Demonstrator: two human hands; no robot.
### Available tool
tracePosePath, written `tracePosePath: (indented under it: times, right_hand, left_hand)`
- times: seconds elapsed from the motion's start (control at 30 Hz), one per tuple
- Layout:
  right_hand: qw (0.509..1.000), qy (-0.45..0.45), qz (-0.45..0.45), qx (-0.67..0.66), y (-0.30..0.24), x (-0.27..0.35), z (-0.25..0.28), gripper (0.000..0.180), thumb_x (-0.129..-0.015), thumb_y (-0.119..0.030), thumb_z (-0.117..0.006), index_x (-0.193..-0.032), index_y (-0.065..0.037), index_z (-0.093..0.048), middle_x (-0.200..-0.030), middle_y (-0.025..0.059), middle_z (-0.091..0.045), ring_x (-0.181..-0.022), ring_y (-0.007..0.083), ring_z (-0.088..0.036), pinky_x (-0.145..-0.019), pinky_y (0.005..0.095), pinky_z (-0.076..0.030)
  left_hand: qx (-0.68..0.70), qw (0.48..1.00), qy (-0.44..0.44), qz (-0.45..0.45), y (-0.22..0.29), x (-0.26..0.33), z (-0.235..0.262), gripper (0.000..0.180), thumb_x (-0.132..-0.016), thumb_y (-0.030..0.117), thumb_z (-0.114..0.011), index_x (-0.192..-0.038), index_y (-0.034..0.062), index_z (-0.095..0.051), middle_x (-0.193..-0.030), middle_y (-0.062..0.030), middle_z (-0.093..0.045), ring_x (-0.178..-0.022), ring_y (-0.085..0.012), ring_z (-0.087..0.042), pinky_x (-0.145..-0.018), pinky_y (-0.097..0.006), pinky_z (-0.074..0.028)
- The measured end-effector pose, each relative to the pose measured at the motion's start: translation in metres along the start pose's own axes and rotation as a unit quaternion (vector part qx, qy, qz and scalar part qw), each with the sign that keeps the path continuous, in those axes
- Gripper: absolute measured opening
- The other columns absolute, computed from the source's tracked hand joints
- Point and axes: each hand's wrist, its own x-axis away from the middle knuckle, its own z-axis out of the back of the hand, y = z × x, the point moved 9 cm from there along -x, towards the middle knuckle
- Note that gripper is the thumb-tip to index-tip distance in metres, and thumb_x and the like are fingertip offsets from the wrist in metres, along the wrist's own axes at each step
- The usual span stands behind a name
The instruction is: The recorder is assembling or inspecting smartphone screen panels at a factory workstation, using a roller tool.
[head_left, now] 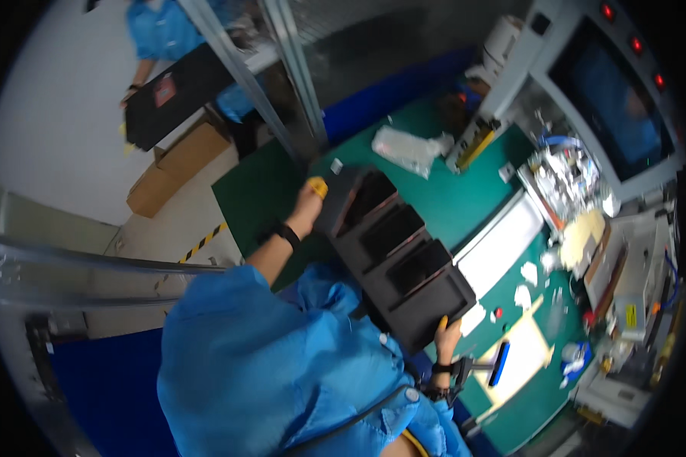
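A black foam tray (pixel 381 301) with a row of slots is tilted in front of me, above the green bench. Dark glossy flat panels (pixel 389 231) sit in several of its slots, and the slot nearest my right hand holds none. My left hand (pixel 307 207), with yellow finger covers (pixel 318 186), is closed on the tray's far left end. At the near right corner my right hand (pixel 448 341) grips the edge, one yellow-covered finger lying on top. Most fingers of both hands are hidden behind the tray.
On the green bench (pixel 423 199) lie a clear plastic bag (pixel 408 150), a white strip (pixel 499 247) and a pale sheet (pixel 520 358). A machine with a dark screen (pixel 611 99) stands at right. Beyond metal posts (pixel 240 72), another person (pixel 156 34) holds a black board (pixel 177 95).
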Motion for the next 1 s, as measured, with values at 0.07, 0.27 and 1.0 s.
tracePosePath:
  times: [0.07,0.27,1.0]
  right_hand:
    - [0.982,-0.075,-0.166,0.052,0.033,0.011,0.004,0.041,-0.079,-0.023,-0.054,-0.1,0.009,-0.041,-0.09,0.0313,-0.053,-0.088,0.0466,-0.048,-0.072,0.0477,-0.039]
    - [0.975,-0.025,-0.22,0.033,0.062,0.054,0.048,0.03,-0.079,-0.016,-0.054,-0.096,0.005,-0.043,-0.079,0.0247,-0.055,-0.074,0.0402,-0.053,-0.063,0.0416,-0.041]
    - [0.988,-0.093,-0.101,0.069,0.032,0.015,-0.013,0.037,-0.078,-0.024,-0.056,-0.098,0.006,-0.048,-0.094,0.0282,-0.053,-0.088,0.0426,-0.051,-0.074,0.0436,-0.041]
  left_hand:
    - [-0.052,0.997,0.014,-0.056,0.003,-0.031,0.02,0.024,-0.083,0.01,-0.044,-0.106,0.0069,-0.052,-0.093,-0.005,-0.056,-0.087,-0.0137,-0.051,-0.076,-0.027,-0.04]
    - [-0.319,0.946,-0.001,-0.057,-0.005,-0.055,0.006,0.025,-0.085,0.016,-0.043,-0.108,0.0115,-0.052,-0.097,-0.0128,-0.058,-0.087,-0.0247,-0.055,-0.074,-0.032,-0.042]
    - [-0.34,0.931,-0.044,-0.128,-0.037,-0.015,-0.009,0.035,-0.074,0.022,-0.06,-0.107,0.0092,-0.055,-0.093,-0.0164,-0.059,-0.086,-0.0311,-0.057,-0.072,-0.037,-0.046]
